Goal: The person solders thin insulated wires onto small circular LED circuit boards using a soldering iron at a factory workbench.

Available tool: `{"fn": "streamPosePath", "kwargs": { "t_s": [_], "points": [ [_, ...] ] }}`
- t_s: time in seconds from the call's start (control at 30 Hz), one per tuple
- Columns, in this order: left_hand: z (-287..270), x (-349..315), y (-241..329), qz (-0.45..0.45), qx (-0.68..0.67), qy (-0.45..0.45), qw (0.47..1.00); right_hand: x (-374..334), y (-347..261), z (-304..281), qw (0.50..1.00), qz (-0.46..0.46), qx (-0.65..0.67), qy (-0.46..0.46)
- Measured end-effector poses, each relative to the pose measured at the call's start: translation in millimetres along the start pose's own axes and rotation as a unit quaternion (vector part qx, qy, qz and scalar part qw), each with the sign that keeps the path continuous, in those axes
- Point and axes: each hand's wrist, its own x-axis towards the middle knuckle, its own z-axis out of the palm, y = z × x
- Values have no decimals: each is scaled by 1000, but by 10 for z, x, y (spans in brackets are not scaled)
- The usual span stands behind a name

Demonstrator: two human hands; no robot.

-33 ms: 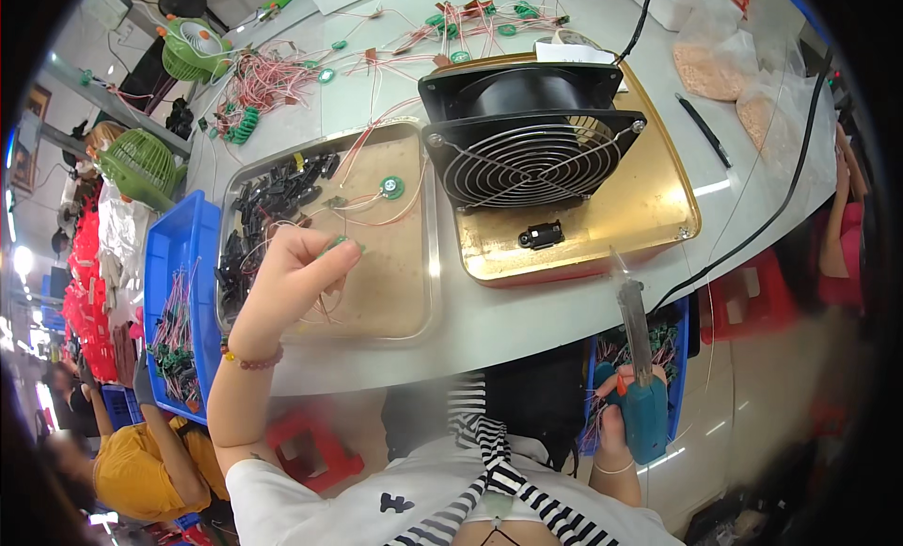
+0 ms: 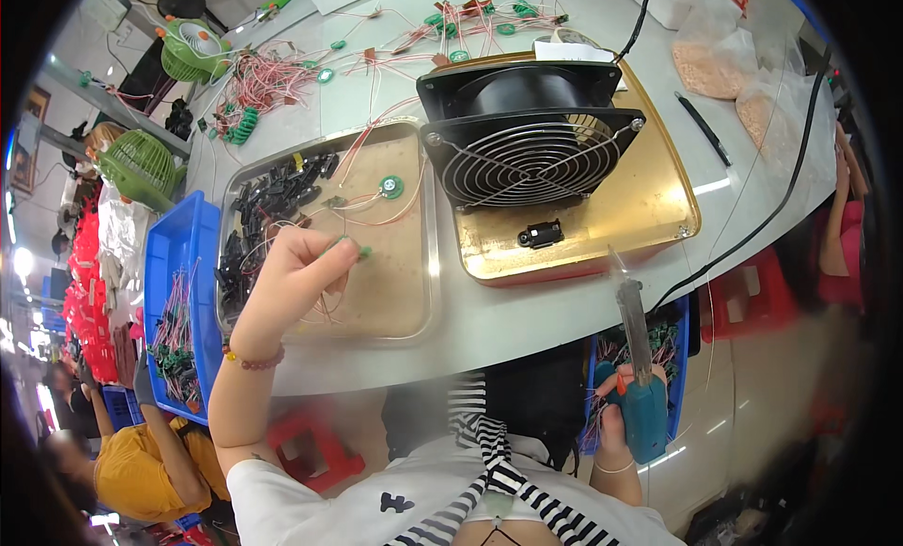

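My left hand (image 2: 310,269) is closed in a pinch above a clear-rimmed tray (image 2: 428,264). A small green part (image 2: 362,252) shows at its fingertips, mostly hidden by them, and thin wires hang below. In the same tray lie many black plastic pieces (image 2: 273,203) and a round green disc (image 2: 390,186) with pale wires. My right hand (image 2: 613,424), low at the right beyond the table edge, grips a teal glue gun (image 2: 646,419) with an orange trigger. A long translucent piece extends from the gun toward the table. One black plastic part (image 2: 541,235) rests on a golden lid (image 2: 658,184).
A black fan (image 2: 531,156) with a wire guard stands on the golden lid. Wired green discs and red-white wires (image 2: 273,80) spread along the back. Blue bins (image 2: 202,301) flank the table. A black cable (image 2: 734,250) runs down the right, near a black pen (image 2: 703,129).
My left hand has shifted very slightly, and the green part at its fingertips has turned a little. My right hand and the glue gun hold still.
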Motion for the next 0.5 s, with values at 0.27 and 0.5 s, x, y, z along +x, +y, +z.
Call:
{"fn": "streamPosePath", "kwargs": {
  "t_s": [0.27, 0.5],
  "points": [
    [176, 27, -90, 14, -43, -126, 991, 29, -27, 22, 1000, 8, 9, 4],
    [293, 116, 134, 181, 295, -88, 934, 29, -33, 2, 1000, 1, 9, 1]
  ]
}}
